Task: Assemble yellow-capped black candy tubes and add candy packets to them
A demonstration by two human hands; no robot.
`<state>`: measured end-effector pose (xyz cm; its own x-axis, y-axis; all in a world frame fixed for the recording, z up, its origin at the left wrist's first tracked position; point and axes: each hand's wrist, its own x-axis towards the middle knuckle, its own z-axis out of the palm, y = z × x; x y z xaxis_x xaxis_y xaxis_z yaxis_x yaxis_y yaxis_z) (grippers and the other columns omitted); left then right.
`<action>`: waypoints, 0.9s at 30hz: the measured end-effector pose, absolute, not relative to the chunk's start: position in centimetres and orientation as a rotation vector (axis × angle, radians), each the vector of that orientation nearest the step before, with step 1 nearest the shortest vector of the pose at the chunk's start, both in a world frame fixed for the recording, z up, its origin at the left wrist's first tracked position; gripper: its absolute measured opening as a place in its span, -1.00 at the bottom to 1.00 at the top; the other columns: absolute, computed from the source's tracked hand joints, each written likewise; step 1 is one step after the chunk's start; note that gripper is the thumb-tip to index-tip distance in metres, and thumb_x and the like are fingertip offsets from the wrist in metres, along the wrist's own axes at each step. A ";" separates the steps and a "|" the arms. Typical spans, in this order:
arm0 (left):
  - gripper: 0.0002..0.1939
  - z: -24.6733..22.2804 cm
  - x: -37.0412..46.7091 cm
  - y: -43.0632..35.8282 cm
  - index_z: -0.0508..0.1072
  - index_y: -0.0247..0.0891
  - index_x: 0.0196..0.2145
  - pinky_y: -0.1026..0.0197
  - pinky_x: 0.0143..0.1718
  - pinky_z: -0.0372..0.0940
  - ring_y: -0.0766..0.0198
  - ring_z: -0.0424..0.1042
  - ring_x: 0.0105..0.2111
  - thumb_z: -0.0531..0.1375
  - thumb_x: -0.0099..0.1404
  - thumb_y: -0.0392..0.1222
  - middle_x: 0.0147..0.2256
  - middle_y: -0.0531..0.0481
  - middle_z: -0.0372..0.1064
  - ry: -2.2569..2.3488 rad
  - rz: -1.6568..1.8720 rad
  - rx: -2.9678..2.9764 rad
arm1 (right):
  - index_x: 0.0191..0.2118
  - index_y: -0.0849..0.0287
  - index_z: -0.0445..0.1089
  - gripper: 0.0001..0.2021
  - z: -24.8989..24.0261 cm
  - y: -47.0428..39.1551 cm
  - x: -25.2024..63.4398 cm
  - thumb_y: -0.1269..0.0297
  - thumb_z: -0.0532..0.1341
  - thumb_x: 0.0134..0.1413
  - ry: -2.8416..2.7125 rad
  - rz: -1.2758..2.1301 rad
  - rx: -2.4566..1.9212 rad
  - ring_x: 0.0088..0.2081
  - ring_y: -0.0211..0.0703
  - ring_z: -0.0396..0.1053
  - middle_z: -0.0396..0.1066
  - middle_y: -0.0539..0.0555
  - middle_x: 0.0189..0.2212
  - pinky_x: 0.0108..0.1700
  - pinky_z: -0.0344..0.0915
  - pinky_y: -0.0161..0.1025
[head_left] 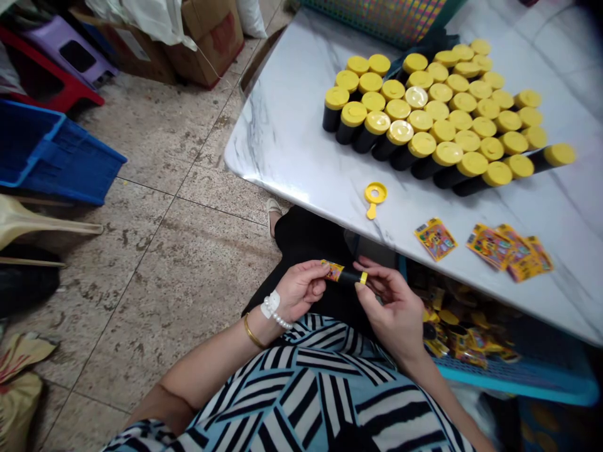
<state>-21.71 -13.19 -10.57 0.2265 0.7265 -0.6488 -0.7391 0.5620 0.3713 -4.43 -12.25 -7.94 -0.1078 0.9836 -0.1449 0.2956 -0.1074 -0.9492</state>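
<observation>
Over my lap, a small black canister with a yellow lid lies sideways between my hands. A colourful printed label covers its left part. My left hand pinches the label end between thumb and fingers. The lidded end sits in my right hand, with the thumb below and fingers above. On the table, a yellow ring with a tab lies near the edge. A single printed label is to its right, and several overlapping labels lie further right.
Many upright black canisters with yellow lids stand grouped on the marble-patterned table. A blue basket with labelled canisters sits below the table edge. A green basket is at the back. Blue crates and cardboard boxes occupy the floor at left.
</observation>
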 end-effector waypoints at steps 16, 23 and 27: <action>-0.67 -9.9 -21.9 -14.4 0.49 -0.36 -0.30 0.45 -0.73 -0.07 0.54 0.17 -0.64 0.40 0.06 -0.09 -0.42 -0.01 0.41 1.120 1.092 0.151 | -0.13 0.09 0.42 -0.76 -8.3 -12.4 -3.8 0.34 0.35 0.04 -1.384 1.319 -1.323 -0.15 -0.13 0.53 0.55 0.10 -0.16 -0.05 0.47 -0.18; -0.49 -8.6 -23.3 -13.8 0.49 -0.28 -0.06 0.25 -0.18 0.35 0.24 0.47 -0.21 0.45 0.00 -0.26 -0.15 -0.15 0.48 0.886 0.888 0.568 | -0.13 0.04 0.47 -0.72 -7.0 -12.7 -2.6 0.40 0.38 -0.02 -1.606 1.278 -1.155 -0.12 -0.07 0.46 0.45 0.11 -0.14 -0.16 0.49 -0.16; -0.65 -8.6 -22.7 -13.5 0.53 -0.30 -0.22 0.29 -0.21 0.34 0.31 0.48 -0.32 0.45 0.01 -0.22 -0.30 -0.06 0.51 0.883 0.836 0.589 | -0.11 0.02 0.47 -0.69 -7.5 -12.4 -2.8 0.41 0.37 -0.02 -1.870 1.075 -1.137 -0.18 -0.07 0.43 0.40 0.12 -0.17 -0.20 0.47 -0.13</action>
